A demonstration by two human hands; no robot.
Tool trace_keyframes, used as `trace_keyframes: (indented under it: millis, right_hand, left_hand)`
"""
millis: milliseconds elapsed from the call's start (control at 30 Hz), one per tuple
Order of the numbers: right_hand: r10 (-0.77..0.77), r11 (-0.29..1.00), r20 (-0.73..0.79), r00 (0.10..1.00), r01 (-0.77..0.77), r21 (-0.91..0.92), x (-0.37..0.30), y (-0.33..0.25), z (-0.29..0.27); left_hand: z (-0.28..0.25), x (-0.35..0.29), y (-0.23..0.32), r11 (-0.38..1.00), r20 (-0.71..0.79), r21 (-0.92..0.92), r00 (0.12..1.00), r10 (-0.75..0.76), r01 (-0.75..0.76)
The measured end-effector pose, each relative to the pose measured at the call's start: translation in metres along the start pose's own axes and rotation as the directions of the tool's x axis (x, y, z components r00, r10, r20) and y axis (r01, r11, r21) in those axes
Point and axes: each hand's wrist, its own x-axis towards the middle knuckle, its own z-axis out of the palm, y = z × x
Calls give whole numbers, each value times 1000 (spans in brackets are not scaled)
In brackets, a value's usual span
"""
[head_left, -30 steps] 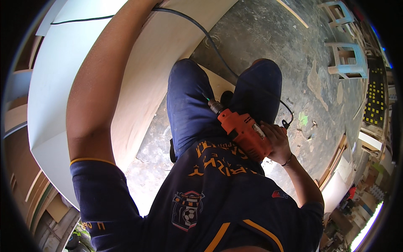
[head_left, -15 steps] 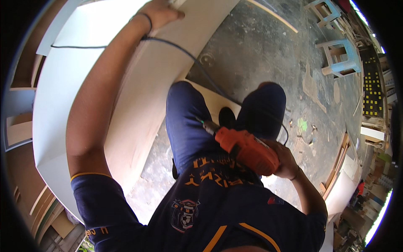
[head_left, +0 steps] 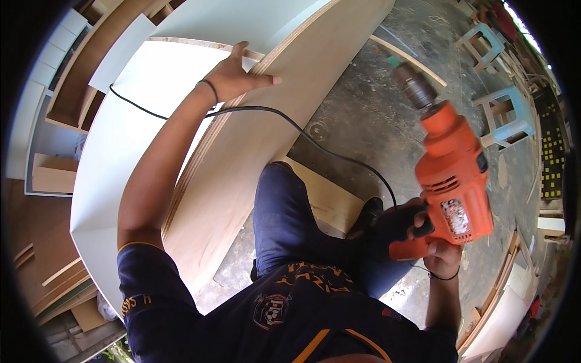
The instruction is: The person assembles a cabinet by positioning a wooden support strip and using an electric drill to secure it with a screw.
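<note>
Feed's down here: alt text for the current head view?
A person's right hand holds an orange drill pointing toward the picture's top, while the left hand is spread at the edge of a pale wooden panel. A black cable crosses the panel.

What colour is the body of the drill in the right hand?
The drill has an orange-red body, seen best in the head view.

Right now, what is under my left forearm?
The cable passes beneath the forearm, showing on both sides, and the white board lies below. The covered stretch cannot be seen, nor whether it touches the board.
</note>
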Motion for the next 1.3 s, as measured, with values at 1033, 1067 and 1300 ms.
trace_keyframes:
  millis: [1033,1067,1300]
  right_hand:
    - [112,849,-369,922,104,517,-51,83,-48]
    - [53,886,-378,924,131,445,-48,85,-49]
    - [116,910,-462,879,93,405,-24,88,-56]
  left_hand:
    - [592,17,129,956,334,3,901,276,-294]
    - [587,18,135,936,335,45,888,316,-350]
    - [537,27,147,961,291,31,923,253,-273]
